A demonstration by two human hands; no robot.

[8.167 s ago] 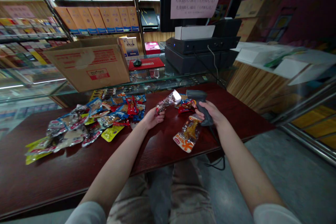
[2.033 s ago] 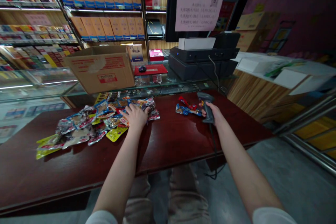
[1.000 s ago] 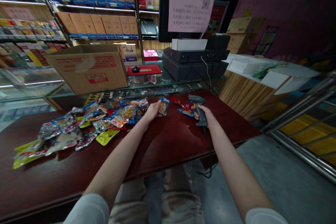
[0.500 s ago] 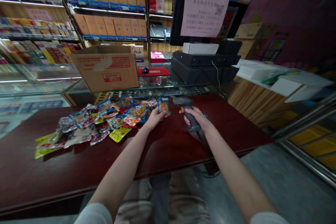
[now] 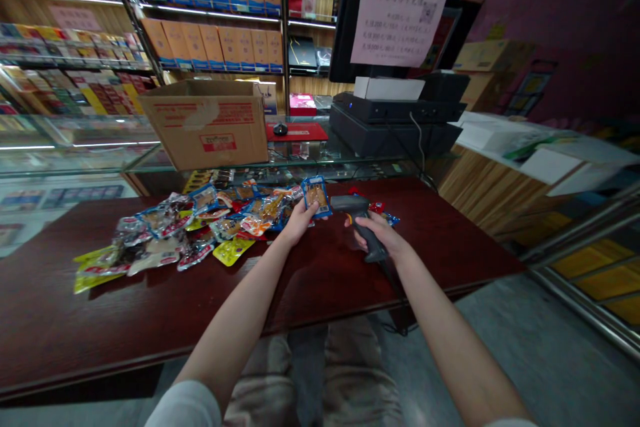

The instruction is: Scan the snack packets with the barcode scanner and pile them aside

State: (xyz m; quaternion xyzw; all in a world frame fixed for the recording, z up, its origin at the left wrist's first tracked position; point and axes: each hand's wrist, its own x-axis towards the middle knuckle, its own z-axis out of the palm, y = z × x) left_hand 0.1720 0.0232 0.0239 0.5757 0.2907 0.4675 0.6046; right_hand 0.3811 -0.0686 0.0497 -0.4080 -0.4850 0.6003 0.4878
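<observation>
My left hand (image 5: 301,219) is closed on a small blue-edged snack packet (image 5: 315,194) with brown food showing through its clear front. The packet is tilted up above the table. Wrapped round the grip of a dark grey barcode scanner (image 5: 369,240) is my right hand (image 5: 381,230). The scanner's head points left at the packet, a small gap apart. To the left of my left hand lies a heap of snack packets (image 5: 167,230) in clear, blue, red and yellow wrapping. A few red and blue packets (image 5: 383,211) lie behind my right hand, partly hidden.
The dark red table (image 5: 200,320) meets a glass counter at its back. On the counter stand an open cardboard box (image 5: 210,130), a mouse (image 5: 280,129) on a red mat and a black till (image 5: 395,127) with a screen. The scanner's cable hangs off the table's front edge.
My left hand has raised and tilted the packet a little. The scanner has turned to face it more levelly. More red packets show behind my right hand, and the view has shifted slightly.
</observation>
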